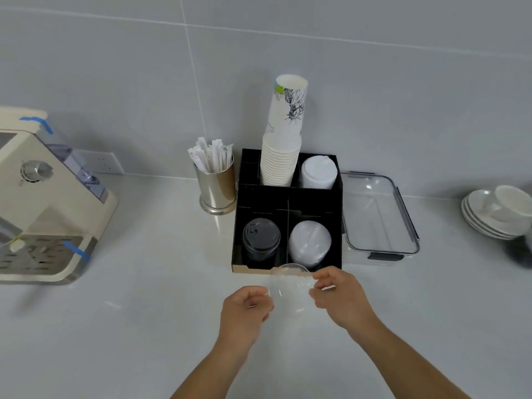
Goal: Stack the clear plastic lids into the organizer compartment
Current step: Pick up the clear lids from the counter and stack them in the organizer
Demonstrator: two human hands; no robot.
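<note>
Both hands, left hand (247, 305) and right hand (336, 295), pinch one clear lid (290, 286) by opposite edges at lower centre, likely steadying it level to drop onto the lid stack (310, 244) in the organizer (290, 197).

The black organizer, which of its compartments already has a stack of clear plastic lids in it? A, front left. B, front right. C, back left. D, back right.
B: in the black organizer, the stack of clear lids sits in the front right compartment, beside the black lids at front left; the paper cups and white lids fill the back.
</note>
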